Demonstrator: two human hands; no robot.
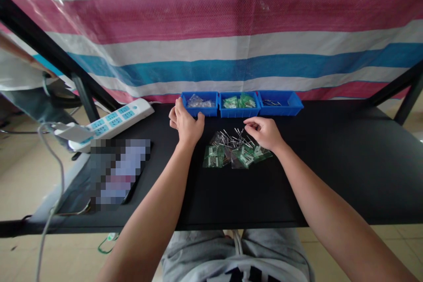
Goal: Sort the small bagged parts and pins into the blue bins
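Note:
My left hand [187,123] is at the near left corner of the left blue bin [200,112], thumb spread away from the fingers; whether it touches the bin is unclear. This bin has small clear bags [200,101] in it. My right hand [264,133] is held in a pinch over the right side of a pile; what its fingertips hold, if anything, is too small to make out. In that pile lie thin metal pins [233,139] and small green-printed bags [214,157] with pale pieces inside.
The middle blue bin [239,111] contains green bags, the right blue bin [284,108] several metal pins. On the left lie a white power strip [132,112] with a plugged-in charger [74,133] and a device with a blurred screen [124,174]. Another person [23,75] is beyond the frame post.

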